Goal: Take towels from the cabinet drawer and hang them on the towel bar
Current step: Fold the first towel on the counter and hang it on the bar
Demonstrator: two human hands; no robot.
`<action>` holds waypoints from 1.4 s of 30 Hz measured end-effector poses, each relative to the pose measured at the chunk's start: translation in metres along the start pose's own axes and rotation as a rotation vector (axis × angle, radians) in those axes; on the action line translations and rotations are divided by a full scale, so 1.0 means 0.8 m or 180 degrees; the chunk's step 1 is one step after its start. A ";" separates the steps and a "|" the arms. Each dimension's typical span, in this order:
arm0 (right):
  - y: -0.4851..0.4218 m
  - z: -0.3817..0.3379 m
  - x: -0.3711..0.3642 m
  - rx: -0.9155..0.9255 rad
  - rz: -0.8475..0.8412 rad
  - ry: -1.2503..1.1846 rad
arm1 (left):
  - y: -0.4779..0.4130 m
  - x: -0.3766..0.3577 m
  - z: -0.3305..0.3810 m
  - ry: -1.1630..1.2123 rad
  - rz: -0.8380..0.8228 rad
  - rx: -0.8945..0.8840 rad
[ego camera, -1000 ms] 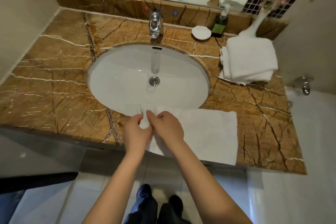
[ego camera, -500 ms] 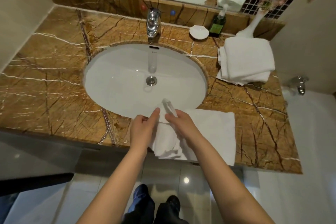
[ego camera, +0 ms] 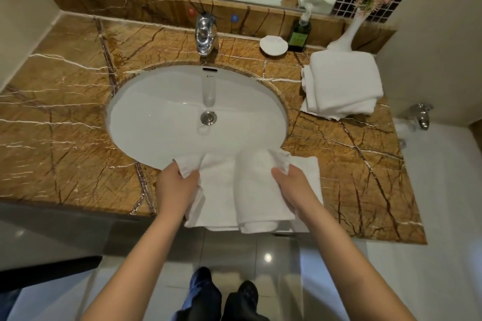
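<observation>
A white towel (ego camera: 245, 190) is stretched between my two hands at the front edge of the brown marble counter (ego camera: 65, 117), just below the sink. My left hand (ego camera: 177, 185) grips its left top corner. My right hand (ego camera: 292, 185) grips the right top corner. The towel's lower part hangs in a loose fold over the counter's front edge. Under it, another white towel (ego camera: 310, 172) lies flat on the counter. A stack of folded white towels (ego camera: 341, 83) sits at the back right. No drawer or towel bar is in view.
The white oval sink (ego camera: 182, 117) with a chrome tap (ego camera: 206, 36) fills the counter's middle. A white soap dish (ego camera: 273, 45), a green pump bottle (ego camera: 300, 34) and a white vase with pink flowers (ego camera: 347, 36) stand along the back. A bathtub tap (ego camera: 422, 117) is at right.
My hands were close together pinching one towel corner; they have moved apart, and the towel is now spread wide between them, lifted off the counter.
</observation>
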State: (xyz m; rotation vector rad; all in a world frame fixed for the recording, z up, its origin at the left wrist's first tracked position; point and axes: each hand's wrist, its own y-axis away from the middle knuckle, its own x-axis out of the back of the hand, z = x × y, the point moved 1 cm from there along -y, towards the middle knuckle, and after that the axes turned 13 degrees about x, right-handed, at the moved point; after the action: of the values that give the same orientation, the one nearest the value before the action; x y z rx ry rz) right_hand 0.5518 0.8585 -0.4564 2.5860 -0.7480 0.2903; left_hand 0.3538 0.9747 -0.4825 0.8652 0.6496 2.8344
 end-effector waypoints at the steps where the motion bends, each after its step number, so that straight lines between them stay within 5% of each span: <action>1: 0.001 0.000 0.007 0.0033 0.0033 -0.0088 | -0.007 0.011 -0.002 -0.0291 0.0117 -0.0088; 8: 0.003 0.000 0.000 0.0270 -0.0015 -0.0296 | -0.062 0.088 -0.014 -0.2089 0.1064 0.0046; 10: 0.002 0.001 -0.012 0.0247 -0.0016 -0.0328 | -0.054 0.086 -0.019 -0.2217 0.1520 0.0322; 12: 0.001 -0.001 -0.021 0.0223 -0.0045 -0.0351 | -0.031 0.069 -0.016 -0.1958 0.1813 -0.0079; 14: 0.000 -0.005 -0.024 0.0195 -0.0064 -0.0353 | -0.008 0.035 -0.011 -0.1600 0.1293 -0.1055; 16: -0.004 -0.008 -0.019 0.0215 -0.0013 -0.0366 | 0.014 -0.006 -0.017 -0.1642 0.0222 -0.1776; 19: -0.008 -0.009 0.001 0.0337 0.0045 -0.0248 | 0.034 -0.038 -0.043 -0.1386 -0.0686 -0.1605; 23: -0.012 0.008 0.036 0.0343 0.0232 0.0145 | 0.024 -0.024 -0.062 -0.1322 -0.0846 -0.1432; 30: -0.017 0.052 0.074 0.0263 0.0492 0.0754 | -0.002 0.030 -0.079 -0.2603 -0.0532 -0.1939; 37: -0.019 0.083 0.088 0.0048 0.0592 0.1490 | 0.020 -0.018 -0.050 -0.2364 -0.0670 -0.2107; 42: -0.002 0.081 0.113 -0.0092 0.1235 0.2668 | 0.034 -0.046 -0.048 -0.2599 -0.0689 -0.2133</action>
State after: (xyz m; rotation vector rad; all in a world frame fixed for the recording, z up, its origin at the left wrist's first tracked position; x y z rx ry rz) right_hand 0.6328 0.7888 -0.4862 1.9664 -0.8792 1.3501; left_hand 0.3639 0.9273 -0.5184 1.4951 -0.2786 1.9816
